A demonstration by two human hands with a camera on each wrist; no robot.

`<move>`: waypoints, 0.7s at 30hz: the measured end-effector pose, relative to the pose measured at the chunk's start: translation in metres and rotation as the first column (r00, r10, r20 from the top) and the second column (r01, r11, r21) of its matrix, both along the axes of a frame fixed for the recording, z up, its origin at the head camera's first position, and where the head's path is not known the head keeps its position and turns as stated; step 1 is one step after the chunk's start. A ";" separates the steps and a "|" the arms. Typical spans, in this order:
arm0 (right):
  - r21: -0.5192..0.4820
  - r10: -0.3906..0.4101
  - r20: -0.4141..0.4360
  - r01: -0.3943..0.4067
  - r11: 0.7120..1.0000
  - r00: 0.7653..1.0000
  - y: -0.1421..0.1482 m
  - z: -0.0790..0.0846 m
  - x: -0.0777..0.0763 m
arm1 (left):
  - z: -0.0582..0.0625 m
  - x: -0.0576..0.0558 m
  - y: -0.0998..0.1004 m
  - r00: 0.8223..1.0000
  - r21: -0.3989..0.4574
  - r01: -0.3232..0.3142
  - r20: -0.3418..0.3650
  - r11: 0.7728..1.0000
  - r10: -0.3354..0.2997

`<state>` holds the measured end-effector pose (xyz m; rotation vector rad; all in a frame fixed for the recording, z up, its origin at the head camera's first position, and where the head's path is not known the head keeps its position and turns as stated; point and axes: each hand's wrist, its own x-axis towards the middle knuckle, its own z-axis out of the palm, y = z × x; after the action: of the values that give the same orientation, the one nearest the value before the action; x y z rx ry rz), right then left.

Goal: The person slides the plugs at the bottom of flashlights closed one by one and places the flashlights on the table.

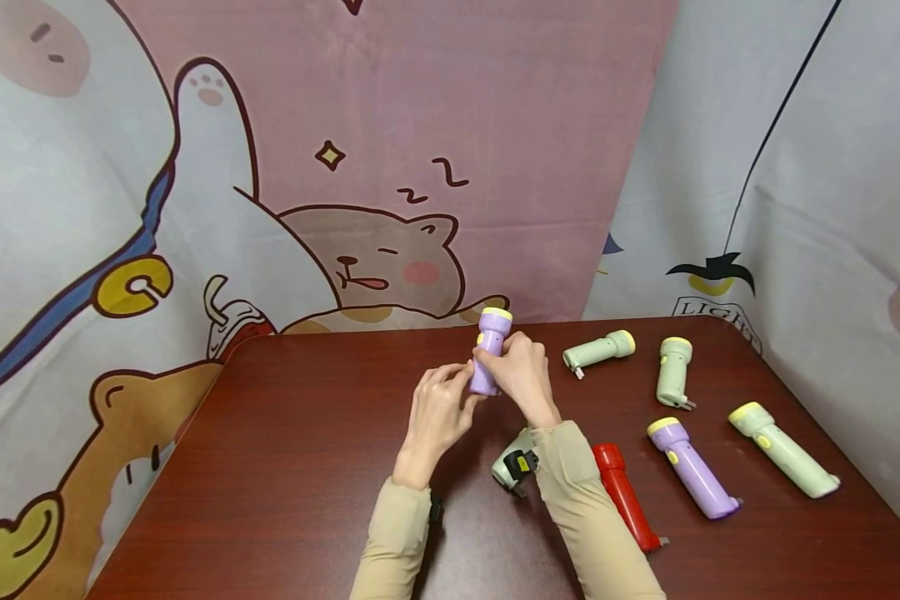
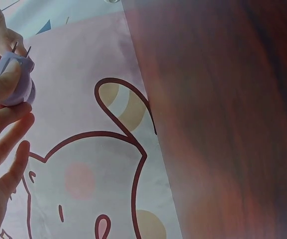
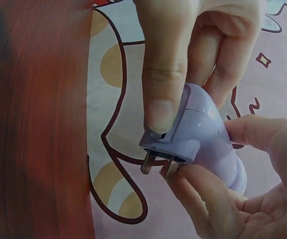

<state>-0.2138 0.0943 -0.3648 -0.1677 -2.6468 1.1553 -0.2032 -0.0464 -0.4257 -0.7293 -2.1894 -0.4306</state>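
A purple flashlight (image 1: 483, 379) with a yellow head ring is held above the table, head up. My right hand (image 1: 523, 375) grips its body between thumb and fingers. At its lower end is my left hand (image 1: 438, 408), pinching with thumb and fingers. In the right wrist view, the left thumb (image 3: 162, 107) presses a slot on the base. Two metal prongs (image 3: 171, 169) stick out of the base, close by the right fingers (image 3: 200, 186). The prongs (image 2: 29, 51) also show in the left wrist view, past the left thumb (image 2: 6, 79).
On the right lie pale green flashlights (image 1: 600, 350), a second purple one (image 1: 693, 471) and a red one (image 1: 624, 500), partly behind my right sleeve. Another pale green flashlight (image 1: 504, 475) lies under that forearm. A cartoon curtain (image 1: 390, 100) hangs behind the brown table (image 1: 307, 433).
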 end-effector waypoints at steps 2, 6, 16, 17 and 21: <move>0.001 0.001 -0.002 -0.001 1.000 1.000 0.000 0.000 0.000 | 0.000 0.000 0.000 1.000 0.000 0.002 0.003 1.000 -0.002; 0.005 0.006 -0.006 -0.006 1.000 1.000 -0.001 -0.001 0.000 | -0.001 0.000 0.000 1.000 0.006 0.009 0.004 1.000 -0.009; 0.026 0.012 -0.014 -0.012 1.000 1.000 -0.002 -0.002 -0.002 | -0.001 0.000 -0.002 0.999 0.028 0.035 0.024 0.999 -0.036; 0.027 0.013 -0.015 -0.013 1.000 1.000 -0.002 -0.003 -0.002 | -0.001 0.000 -0.002 0.999 0.029 0.037 0.025 0.999 -0.037; 0.031 0.016 -0.016 -0.016 0.999 1.000 -0.003 -0.003 -0.001 | -0.001 0.001 -0.004 0.999 0.033 0.043 0.024 0.999 -0.044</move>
<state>-0.2151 0.0914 -0.3674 -0.1307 -2.6547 1.1146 -0.2025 -0.0500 -0.4270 -0.7588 -2.1877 -0.4983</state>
